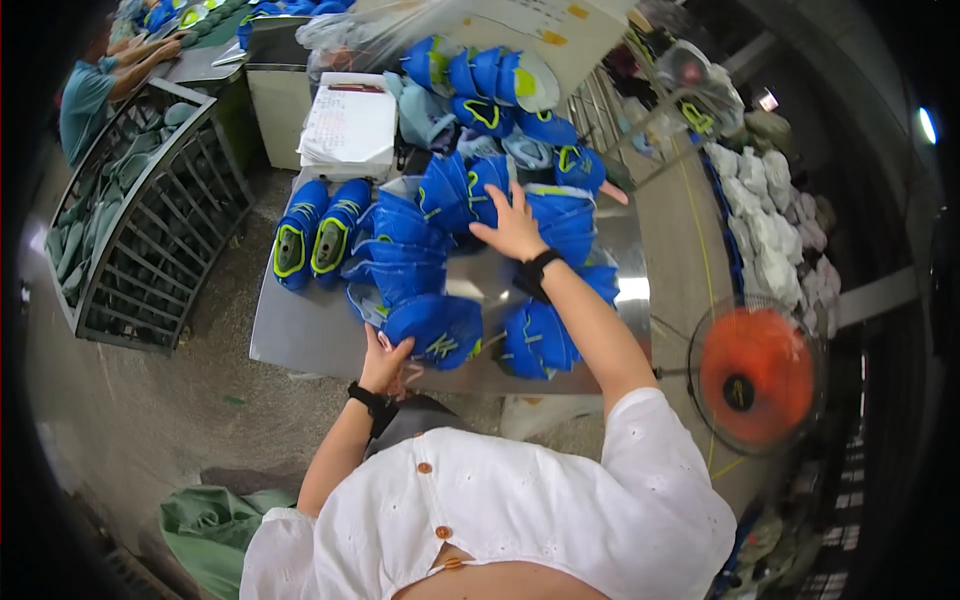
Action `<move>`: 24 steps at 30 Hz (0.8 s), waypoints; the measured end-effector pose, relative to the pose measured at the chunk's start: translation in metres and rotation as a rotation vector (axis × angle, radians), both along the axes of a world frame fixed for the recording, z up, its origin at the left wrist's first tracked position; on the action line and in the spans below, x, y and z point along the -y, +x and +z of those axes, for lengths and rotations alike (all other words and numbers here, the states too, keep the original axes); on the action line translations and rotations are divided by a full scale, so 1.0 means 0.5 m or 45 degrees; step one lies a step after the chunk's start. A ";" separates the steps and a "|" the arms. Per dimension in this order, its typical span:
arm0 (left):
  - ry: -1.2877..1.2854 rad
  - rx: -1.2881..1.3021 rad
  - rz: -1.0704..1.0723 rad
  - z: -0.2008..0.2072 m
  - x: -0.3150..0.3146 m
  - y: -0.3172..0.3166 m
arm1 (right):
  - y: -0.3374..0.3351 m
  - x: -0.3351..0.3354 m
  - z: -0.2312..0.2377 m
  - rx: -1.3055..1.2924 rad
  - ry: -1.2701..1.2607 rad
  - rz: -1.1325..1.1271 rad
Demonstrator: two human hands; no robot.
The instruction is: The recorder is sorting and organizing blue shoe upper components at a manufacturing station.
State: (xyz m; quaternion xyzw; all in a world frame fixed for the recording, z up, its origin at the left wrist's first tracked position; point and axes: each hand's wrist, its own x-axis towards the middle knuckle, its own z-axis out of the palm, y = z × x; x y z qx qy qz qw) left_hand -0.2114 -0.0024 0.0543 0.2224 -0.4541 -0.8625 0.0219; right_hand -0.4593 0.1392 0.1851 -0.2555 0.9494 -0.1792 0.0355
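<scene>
A curved row of blue shoe uppers, nested into one another, lies on the metal table. At its near end is a blue shoe upper with pale green trim. My left hand grips this upper's near left edge, with the thumb on top and the other fingers partly hidden. Farther up, my right hand is spread out, fingertips resting on or just over a blue upper in the far part of the row. More stacked uppers sit at the right, partly behind my right forearm.
A finished-looking pair of blue shoes stands at the table's left. Papers with a pen lie behind. An orange fan is at the right. A wheeled-looking rack of green pieces is at the left, near another person.
</scene>
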 end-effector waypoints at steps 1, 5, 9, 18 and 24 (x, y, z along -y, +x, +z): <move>-0.116 -0.086 -0.004 -0.002 0.006 -0.009 | -0.047 0.034 0.005 -0.025 0.074 -0.024; -0.280 -0.067 -0.023 -0.036 0.024 -0.019 | -0.150 0.163 0.007 0.221 0.220 -0.069; -0.231 -0.032 -0.082 -0.037 0.032 -0.037 | -0.133 0.248 -0.024 0.172 0.594 0.199; -0.192 -0.191 0.006 -0.012 0.012 -0.039 | -0.151 0.194 -0.010 0.551 0.695 0.581; 0.210 0.040 -0.133 0.034 0.089 -0.082 | -0.089 0.202 -0.104 -0.084 0.388 0.251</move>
